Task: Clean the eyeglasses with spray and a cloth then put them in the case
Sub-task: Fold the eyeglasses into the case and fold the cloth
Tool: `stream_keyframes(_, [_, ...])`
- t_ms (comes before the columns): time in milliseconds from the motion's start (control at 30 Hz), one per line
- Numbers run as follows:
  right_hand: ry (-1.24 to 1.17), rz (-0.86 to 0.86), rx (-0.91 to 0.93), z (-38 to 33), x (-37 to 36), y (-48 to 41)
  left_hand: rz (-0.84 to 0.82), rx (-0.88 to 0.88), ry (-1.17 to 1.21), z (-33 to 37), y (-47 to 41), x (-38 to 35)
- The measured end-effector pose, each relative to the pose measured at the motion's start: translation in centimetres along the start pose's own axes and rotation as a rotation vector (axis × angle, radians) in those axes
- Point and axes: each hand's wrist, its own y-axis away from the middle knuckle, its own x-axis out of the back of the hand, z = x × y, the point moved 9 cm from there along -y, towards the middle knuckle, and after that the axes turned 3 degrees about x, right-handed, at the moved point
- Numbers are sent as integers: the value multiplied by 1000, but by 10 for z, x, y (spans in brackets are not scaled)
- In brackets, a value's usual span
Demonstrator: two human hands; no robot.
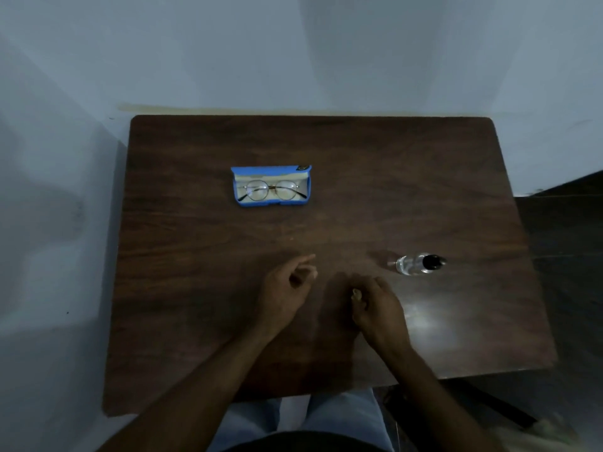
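Observation:
The round, thin-framed eyeglasses lie folded inside the open blue case, far on the table and left of centre. A clear spray bottle with a black cap lies on its side to the right. My left hand hovers near the table's middle with the index finger stretched out, the other fingers loosely curled, and nothing in it. Beside it, my right hand has its fingers curled under and the thumb against them, with nothing visible in its grip. I see no cloth; the patch between my hands is dark.
The dark wooden table stands against a pale wall, with its near edge above my lap. A dark piece of furniture adjoins the right side. Bare tabletop lies between my hands and the case.

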Motion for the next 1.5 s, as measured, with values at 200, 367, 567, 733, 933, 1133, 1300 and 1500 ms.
stream_keyframes(200, [-747,81,-195,-26,15,-22,-140,202,433,15,12,-20])
stream_keyframes(367, [-890,138,-155,-53,25,-27,-125,110,418,53,15,5])
stream_keyframes(567, [-820,88,-62,-69,28,-36,-97,63,273,58,18,23])
stream_keyframes(733, [-1003,-2,-121,-69,27,-38,-29,107,389,58,20,34])
stream_keyframes(933, [-1164,-267,-268,-80,3,-26,36,116,425,71,19,40])
stream_keyframes(1133, [-1293,-217,-293,-88,-2,-21,80,149,475,75,17,52])
stream_keyframes(1300, [-1239,-160,-207,-90,4,-28,17,165,535,75,16,53])
stream_keyframes(1500, [-1096,-99,-109,-87,19,-39,32,146,497,80,14,61])
